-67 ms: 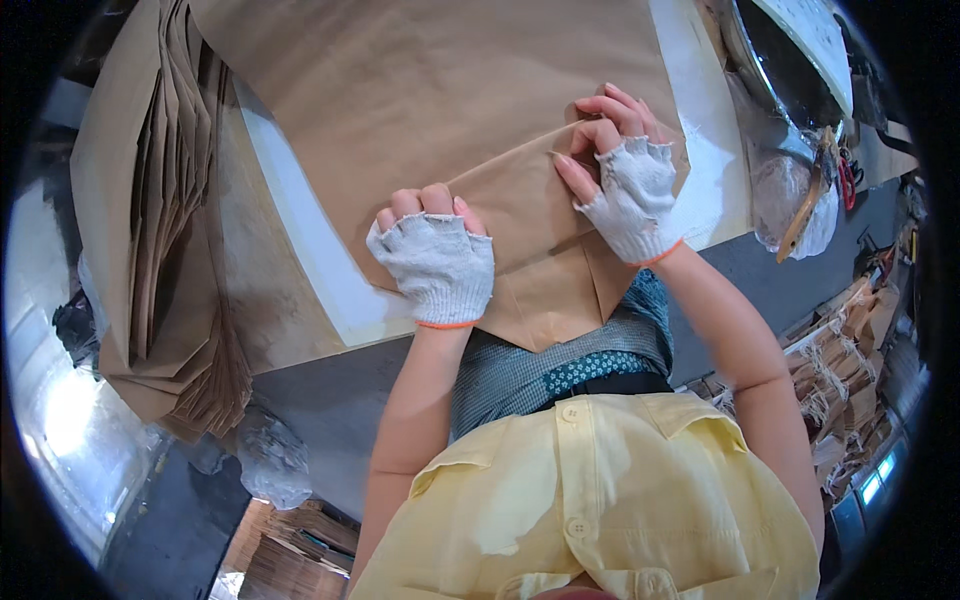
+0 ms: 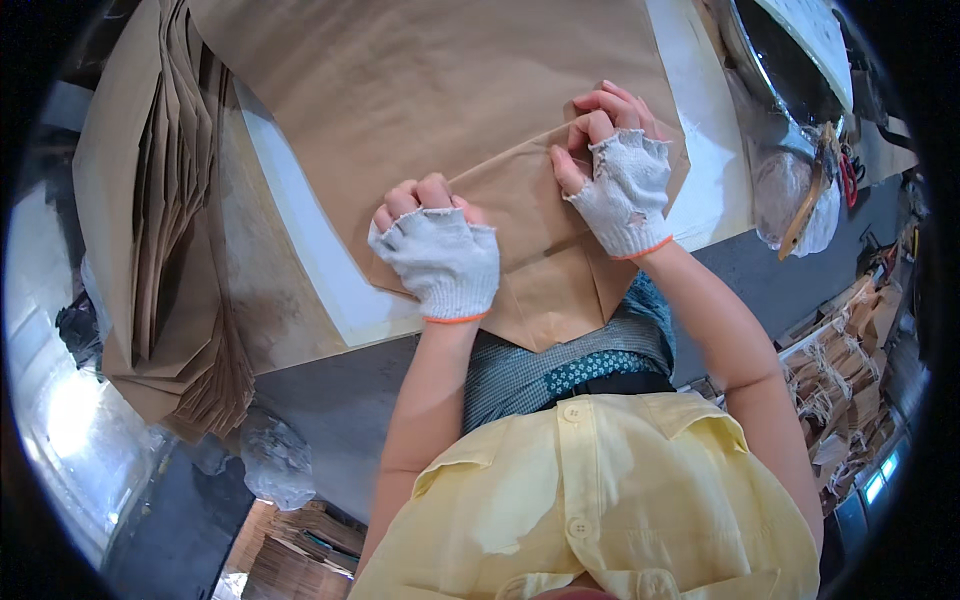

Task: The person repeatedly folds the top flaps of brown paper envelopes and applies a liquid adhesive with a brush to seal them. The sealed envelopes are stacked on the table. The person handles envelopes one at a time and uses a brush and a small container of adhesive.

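Observation:
A large piece of brown kraft paper [image 2: 430, 90] lies over the table, its near end folded into a flap whose tip [image 2: 550, 310] hangs past the front edge toward my lap. On the left end of the fold my left hand [image 2: 435, 250], in a white fingerless glove, is closed with its fingers curled onto the paper. My right hand [image 2: 625, 180], gloved alike, rests on the fold's right end. Its fingers are bent, with the thumb apart from them, touching the paper. What lies under my left fingertips is hidden.
Stacked brown folded paper [image 2: 165, 220] stands along the table's left side. At the right are a metal pot [image 2: 790, 70], a wooden-handled brush [image 2: 805, 215], red-handled scissors [image 2: 850, 180] and clear plastic. A plastic bag [image 2: 275, 460] hangs below the left edge. Bundled paper [image 2: 850, 385] lies lower right.
My left hand has shifted very slightly right. The right hand has moved a little left and its thumb has bent closer to the fingers. The paper stays put.

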{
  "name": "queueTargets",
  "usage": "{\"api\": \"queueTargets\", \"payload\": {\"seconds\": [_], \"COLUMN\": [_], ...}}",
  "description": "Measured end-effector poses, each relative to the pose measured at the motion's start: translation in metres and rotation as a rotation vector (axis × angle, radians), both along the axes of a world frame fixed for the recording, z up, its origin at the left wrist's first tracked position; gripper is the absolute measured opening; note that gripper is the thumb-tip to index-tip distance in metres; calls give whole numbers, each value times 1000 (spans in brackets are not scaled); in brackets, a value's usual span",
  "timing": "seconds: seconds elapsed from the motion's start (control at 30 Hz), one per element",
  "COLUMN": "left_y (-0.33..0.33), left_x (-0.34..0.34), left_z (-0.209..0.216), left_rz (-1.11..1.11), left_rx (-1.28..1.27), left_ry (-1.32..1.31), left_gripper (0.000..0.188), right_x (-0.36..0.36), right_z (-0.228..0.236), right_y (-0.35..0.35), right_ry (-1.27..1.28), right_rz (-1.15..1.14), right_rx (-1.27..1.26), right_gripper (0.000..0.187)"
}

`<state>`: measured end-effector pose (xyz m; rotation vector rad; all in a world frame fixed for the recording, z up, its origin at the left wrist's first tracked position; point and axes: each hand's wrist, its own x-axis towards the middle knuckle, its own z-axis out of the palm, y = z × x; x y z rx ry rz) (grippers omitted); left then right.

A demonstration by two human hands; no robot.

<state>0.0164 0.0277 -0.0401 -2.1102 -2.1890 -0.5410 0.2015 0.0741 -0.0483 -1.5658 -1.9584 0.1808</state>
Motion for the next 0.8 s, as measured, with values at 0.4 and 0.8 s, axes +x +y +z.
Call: {"api": "queueTargets", "payload": {"seconds": [0.4,0.8], "left_y": [-35,-50], "left_x": [-9,-1], "left_z": [6,30], "left_rz": [-271,-512], "left_rx": [-258,-219], "left_ry": [-138,-88], "left_gripper": [79,66], "right_x": [-12,90], "right_z": [-2,-1], "right_y": [-16,2], "right_ry": [-155,284], "right_rz": [217,35], "right_rx": [118,-240], "right_gripper": [22,48]}}
